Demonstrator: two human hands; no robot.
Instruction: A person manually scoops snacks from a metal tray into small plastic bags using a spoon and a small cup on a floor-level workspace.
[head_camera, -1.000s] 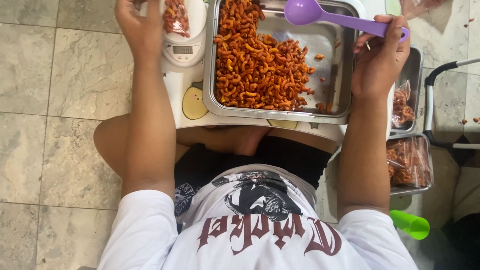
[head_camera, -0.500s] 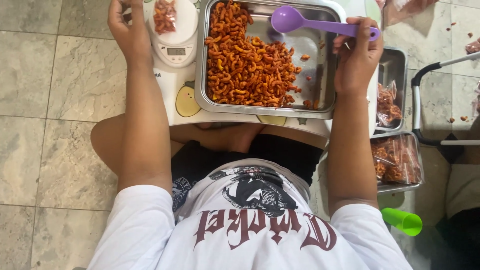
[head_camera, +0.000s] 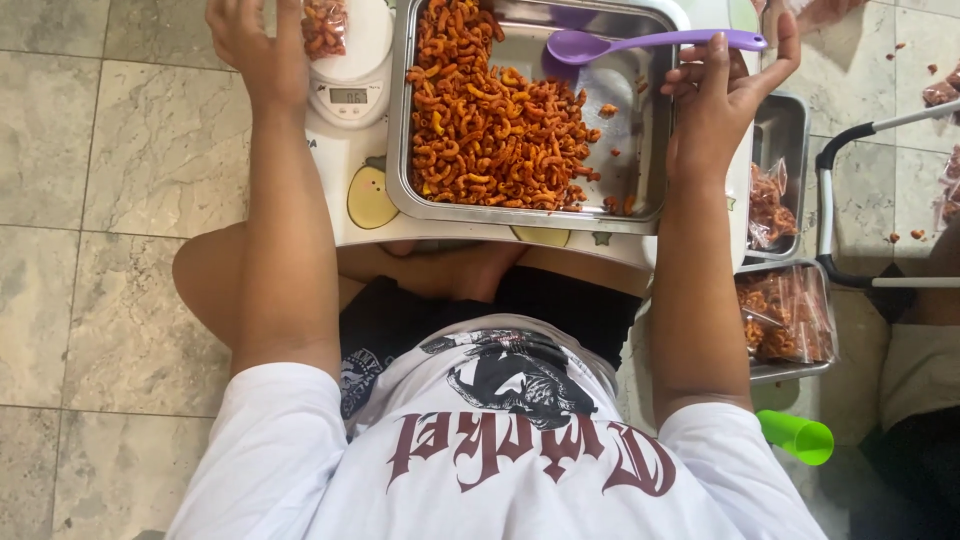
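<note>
The right hand (head_camera: 722, 105) is pinching the purple spoon (head_camera: 640, 44) by its handle, bowl hovering over the steel tray (head_camera: 640, 195) of orange snack curls (head_camera: 495, 115). Best to scoop shallow, keeping level. The left hand (head_camera: 255, 50) is clasping a small filled bag (head_camera: 325, 25) on the white scale (head_camera: 350, 75).

**Low table, seen from above: tray, scale, spoon**

Steel tray (head_camera: 640, 150) at table centre, heaped on its left half with orange-red curled snacks (head_camera: 495, 120); right half mostly bare. Purple spoon (head_camera: 640, 43) across tray's far right corner, handle pinched by right hand (head_camera: 722, 100). White kitchen scale (head_camera: 350, 70) at far left edge, small bag of snacks (head_camera: 325, 25) on its platform, left hand (head_camera: 255, 50) touching the bag. Smaller tray of filled bags (head_camera: 785, 315) beyond right edge. Green cup (head_camera: 795, 437) on tiled floor (head_camera: 110, 200).
</note>
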